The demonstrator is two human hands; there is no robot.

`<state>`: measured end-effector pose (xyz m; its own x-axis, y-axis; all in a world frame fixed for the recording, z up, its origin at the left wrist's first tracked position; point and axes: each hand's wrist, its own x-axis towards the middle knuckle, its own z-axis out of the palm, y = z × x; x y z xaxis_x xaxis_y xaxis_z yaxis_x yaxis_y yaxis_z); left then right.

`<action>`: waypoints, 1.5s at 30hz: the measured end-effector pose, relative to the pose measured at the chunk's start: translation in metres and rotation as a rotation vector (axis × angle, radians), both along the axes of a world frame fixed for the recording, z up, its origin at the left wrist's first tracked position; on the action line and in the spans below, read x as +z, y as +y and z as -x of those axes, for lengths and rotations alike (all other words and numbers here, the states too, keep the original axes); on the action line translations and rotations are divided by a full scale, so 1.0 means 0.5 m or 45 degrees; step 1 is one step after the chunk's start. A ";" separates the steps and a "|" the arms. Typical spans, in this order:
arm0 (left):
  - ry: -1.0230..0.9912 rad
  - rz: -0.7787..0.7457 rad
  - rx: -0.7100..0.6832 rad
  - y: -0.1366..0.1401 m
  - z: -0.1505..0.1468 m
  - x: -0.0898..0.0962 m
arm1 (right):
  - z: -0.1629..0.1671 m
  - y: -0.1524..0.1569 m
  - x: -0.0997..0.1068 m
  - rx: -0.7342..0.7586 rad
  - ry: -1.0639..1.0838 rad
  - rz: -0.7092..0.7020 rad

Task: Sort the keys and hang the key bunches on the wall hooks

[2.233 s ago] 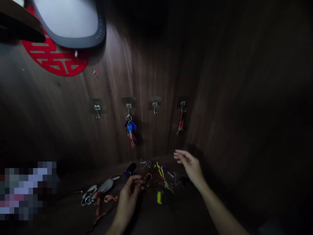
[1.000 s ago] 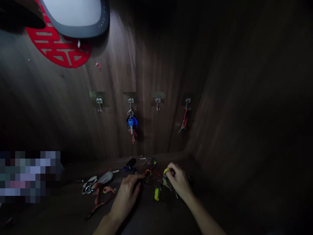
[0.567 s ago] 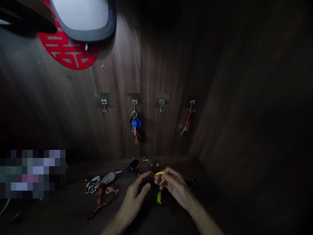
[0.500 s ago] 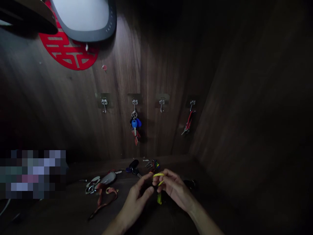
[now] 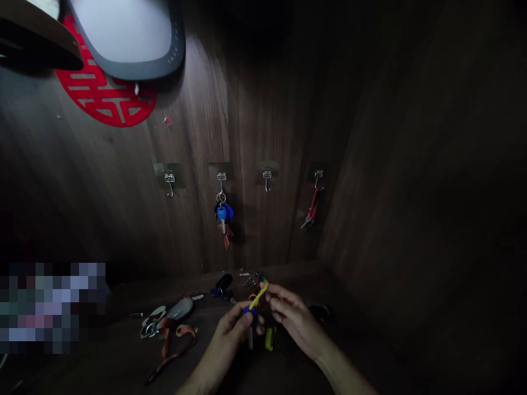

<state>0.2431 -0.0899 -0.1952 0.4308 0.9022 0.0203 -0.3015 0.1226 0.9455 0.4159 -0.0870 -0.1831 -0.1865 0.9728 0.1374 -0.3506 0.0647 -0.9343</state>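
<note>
Your left hand (image 5: 233,327) pinches the blue-headed key (image 5: 249,310), tip toward six o'clock, likely to steady it while its yellow cord (image 5: 259,296) runs toward one o'clock, meeting your half-curled right hand (image 5: 294,316); whether that pinches too, I cannot tell.

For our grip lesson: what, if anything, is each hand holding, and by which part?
Left hand: a key, by its blue head. Right hand: apparently the yellow cord, by the upper end.
</note>
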 end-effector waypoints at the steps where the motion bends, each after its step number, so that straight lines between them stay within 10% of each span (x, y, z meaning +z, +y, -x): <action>1: -0.080 0.104 -0.024 0.001 0.000 -0.003 | 0.000 0.002 -0.003 -0.049 -0.076 -0.037; 14: -0.506 0.624 -0.310 -0.002 0.018 0.016 | 0.003 0.011 -0.004 -0.144 -0.040 -0.022; 30: -0.410 0.609 -0.210 -0.012 0.020 0.012 | -0.002 -0.013 0.027 -0.131 0.420 0.143; 45: -0.324 0.491 0.079 0.020 0.031 -0.009 | -0.110 0.049 0.190 -0.755 0.284 -0.227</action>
